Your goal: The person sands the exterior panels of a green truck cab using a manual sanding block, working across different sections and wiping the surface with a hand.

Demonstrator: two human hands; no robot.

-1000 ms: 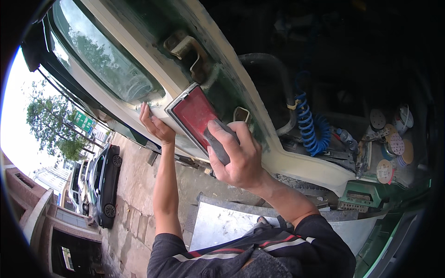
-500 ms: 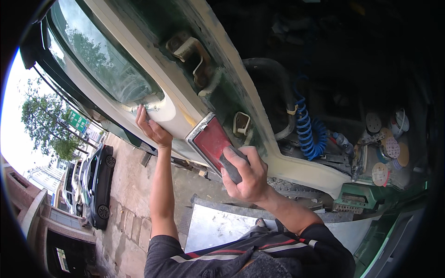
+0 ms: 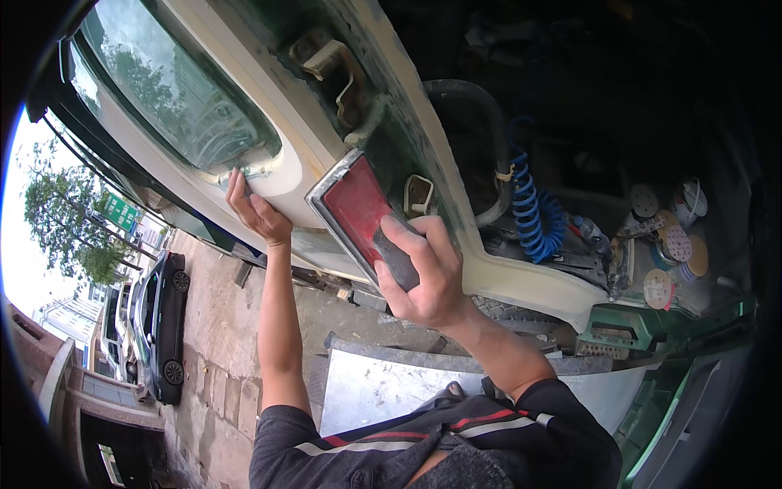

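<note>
The right hand (image 3: 423, 273) gripped a dark sanding block (image 3: 397, 259), its fingers (image 3: 432, 244) curled over the block's right side and the thumb wrapped along its lower left edge. The block sat pressed flat against the lower end of a red lamp (image 3: 357, 204) with a metal rim, set into the raised car hatch (image 3: 285, 155). Most of the block was covered by the fingers; only its dark left face showed between thumb and forefinger.

The left hand (image 3: 254, 210) was further left, well apart from the block. Its fingers were spread open and laid flat on the pale filler-coated panel just below the hatch window (image 3: 171, 98), holding nothing.

To the right of the lamp, a blue coiled hose (image 3: 533, 216) hung beside a thick grey hose (image 3: 481, 122). Further right lay round sanding discs (image 3: 672, 244) in a loose heap. Far to the left, a dark car (image 3: 159, 326) stood on the street.
</note>
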